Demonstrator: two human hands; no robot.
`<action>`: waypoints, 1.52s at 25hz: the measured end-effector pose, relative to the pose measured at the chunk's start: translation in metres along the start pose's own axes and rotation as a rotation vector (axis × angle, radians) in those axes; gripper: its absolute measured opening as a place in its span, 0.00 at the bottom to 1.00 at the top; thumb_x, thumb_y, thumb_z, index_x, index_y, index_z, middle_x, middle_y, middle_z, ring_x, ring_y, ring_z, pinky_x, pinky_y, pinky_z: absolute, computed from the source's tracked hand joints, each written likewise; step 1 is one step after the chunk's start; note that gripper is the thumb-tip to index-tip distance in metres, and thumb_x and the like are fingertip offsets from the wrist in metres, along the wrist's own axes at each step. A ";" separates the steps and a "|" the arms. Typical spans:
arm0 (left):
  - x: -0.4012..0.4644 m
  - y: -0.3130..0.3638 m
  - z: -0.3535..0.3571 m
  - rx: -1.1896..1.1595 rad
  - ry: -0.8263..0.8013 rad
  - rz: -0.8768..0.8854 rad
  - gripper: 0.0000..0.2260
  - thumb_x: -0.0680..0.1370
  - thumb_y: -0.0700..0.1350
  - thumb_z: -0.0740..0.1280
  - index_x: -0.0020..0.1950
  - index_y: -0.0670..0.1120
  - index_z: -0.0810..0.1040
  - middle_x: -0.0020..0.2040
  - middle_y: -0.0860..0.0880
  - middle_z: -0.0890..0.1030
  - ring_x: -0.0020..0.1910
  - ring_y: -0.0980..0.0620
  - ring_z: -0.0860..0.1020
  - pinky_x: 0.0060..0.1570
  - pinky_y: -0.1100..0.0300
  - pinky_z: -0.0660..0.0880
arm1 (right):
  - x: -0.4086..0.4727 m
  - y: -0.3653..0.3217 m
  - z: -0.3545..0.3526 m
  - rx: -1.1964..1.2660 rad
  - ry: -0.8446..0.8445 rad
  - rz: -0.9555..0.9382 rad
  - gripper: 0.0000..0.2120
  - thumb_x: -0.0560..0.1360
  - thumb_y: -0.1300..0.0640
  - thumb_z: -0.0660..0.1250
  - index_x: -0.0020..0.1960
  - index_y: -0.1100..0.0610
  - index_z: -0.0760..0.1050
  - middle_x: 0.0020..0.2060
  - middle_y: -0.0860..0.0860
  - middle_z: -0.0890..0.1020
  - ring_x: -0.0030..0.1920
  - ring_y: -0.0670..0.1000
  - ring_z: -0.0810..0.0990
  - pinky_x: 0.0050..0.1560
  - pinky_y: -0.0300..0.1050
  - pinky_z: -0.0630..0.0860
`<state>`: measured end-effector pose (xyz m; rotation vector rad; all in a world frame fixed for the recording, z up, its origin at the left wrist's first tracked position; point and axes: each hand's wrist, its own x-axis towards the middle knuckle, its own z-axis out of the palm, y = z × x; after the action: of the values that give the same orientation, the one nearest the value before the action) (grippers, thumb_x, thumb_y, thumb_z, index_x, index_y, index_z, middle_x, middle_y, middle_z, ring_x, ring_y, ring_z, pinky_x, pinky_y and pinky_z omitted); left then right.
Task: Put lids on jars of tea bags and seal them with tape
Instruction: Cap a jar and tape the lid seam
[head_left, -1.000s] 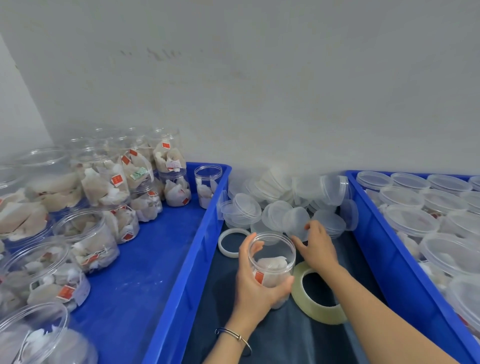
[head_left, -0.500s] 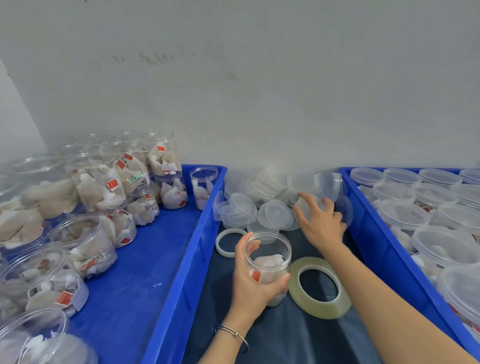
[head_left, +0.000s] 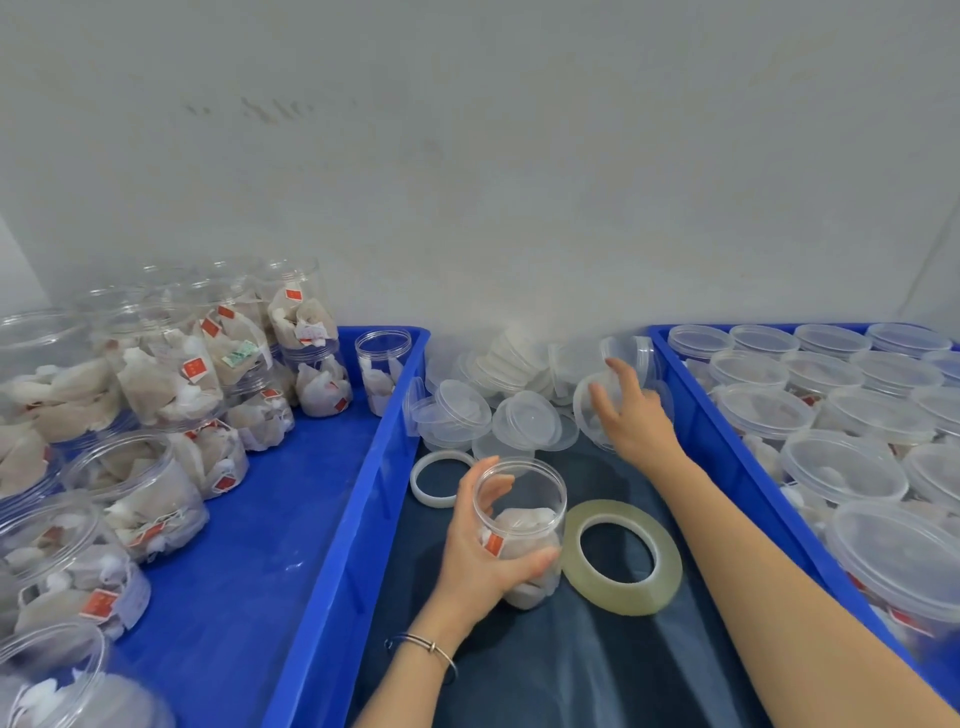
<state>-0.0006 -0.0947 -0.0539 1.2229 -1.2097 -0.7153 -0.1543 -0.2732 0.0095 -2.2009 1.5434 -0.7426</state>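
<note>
My left hand (head_left: 480, 564) grips a clear open jar (head_left: 527, 499) of tea bags that stands upright on the dark mat between two blue trays. It has no lid on. My right hand (head_left: 631, 421) is stretched to the back of the mat, fingers closed around a clear lid (head_left: 584, 423) tipped on its edge at the right of the loose lid pile (head_left: 524, 421). A wide roll of clear tape (head_left: 623, 605) lies flat just right of the jar, touching neither hand.
The left blue tray (head_left: 249, 571) holds several open jars of tea bags (head_left: 140, 488). In the right blue tray (head_left: 727, 467) stand several lidded jars (head_left: 844, 467). A white ring (head_left: 422, 486) lies behind my left hand. A wall closes the back.
My right hand has moved from beside the jar back and right into the lid pile and has closed on a lid. My left hand has kept hold of the jar.
</note>
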 end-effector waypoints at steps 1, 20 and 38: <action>0.000 -0.001 0.000 -0.001 0.002 -0.007 0.42 0.58 0.49 0.79 0.69 0.54 0.65 0.63 0.50 0.75 0.65 0.57 0.72 0.65 0.64 0.68 | 0.004 0.000 -0.003 0.079 0.016 0.038 0.21 0.81 0.46 0.55 0.72 0.47 0.58 0.66 0.64 0.68 0.55 0.59 0.74 0.50 0.51 0.74; 0.006 0.034 0.007 0.679 0.012 0.242 0.37 0.46 0.60 0.79 0.50 0.49 0.72 0.37 0.54 0.82 0.32 0.60 0.79 0.32 0.72 0.72 | -0.128 -0.085 0.034 -0.241 -0.049 -0.389 0.24 0.76 0.37 0.55 0.72 0.34 0.60 0.71 0.49 0.61 0.70 0.52 0.59 0.62 0.44 0.67; 0.001 0.006 -0.013 0.169 -0.217 -0.188 0.32 0.53 0.49 0.79 0.55 0.51 0.76 0.50 0.55 0.83 0.48 0.64 0.80 0.45 0.72 0.75 | -0.105 -0.092 -0.008 -0.105 -0.510 -0.505 0.21 0.72 0.40 0.64 0.64 0.32 0.70 0.66 0.43 0.68 0.66 0.46 0.67 0.63 0.50 0.68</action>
<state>0.0105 -0.0900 -0.0464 1.4410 -1.3665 -0.9181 -0.1181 -0.1426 0.0448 -2.6211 0.8048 -0.1871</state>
